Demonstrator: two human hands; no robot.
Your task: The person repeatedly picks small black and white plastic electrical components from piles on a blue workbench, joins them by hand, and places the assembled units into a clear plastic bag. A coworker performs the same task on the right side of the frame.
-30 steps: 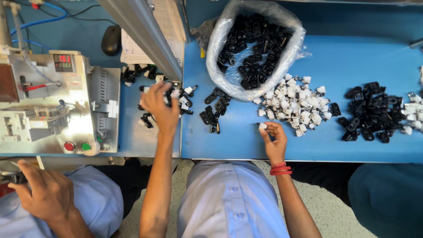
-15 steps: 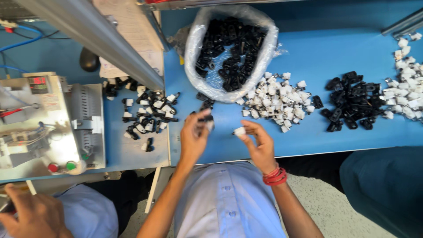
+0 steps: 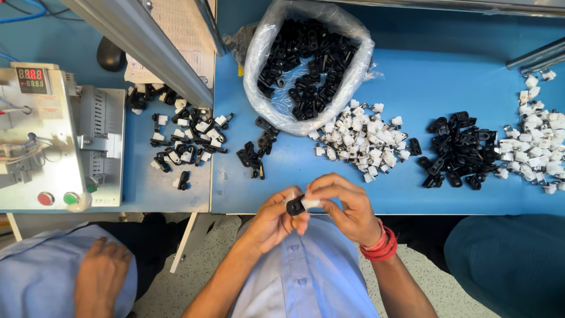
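My left hand (image 3: 275, 219) pinches a small black plastic clip (image 3: 295, 206) just off the near edge of the blue table (image 3: 447, 76). My right hand (image 3: 347, 206), with a red band at the wrist, holds a small white plastic piece (image 3: 310, 203) pressed against that clip. Both hands meet in front of my light blue shirt. On the table just beyond them lie a small cluster of black clips (image 3: 254, 152) and a heap of white pieces (image 3: 362, 140).
An open clear bag of black clips (image 3: 306, 59) stands at the back. Joined black-and-white parts (image 3: 185, 141) lie left. More black (image 3: 459, 150) and white (image 3: 532, 141) heaps lie right. A grey machine with red and green buttons (image 3: 59, 135) sits far left; another person's hand (image 3: 100, 274) rests below it.
Both hands have drawn back from the table toward my body and come together. The black clip and the white piece, held apart before, now touch.
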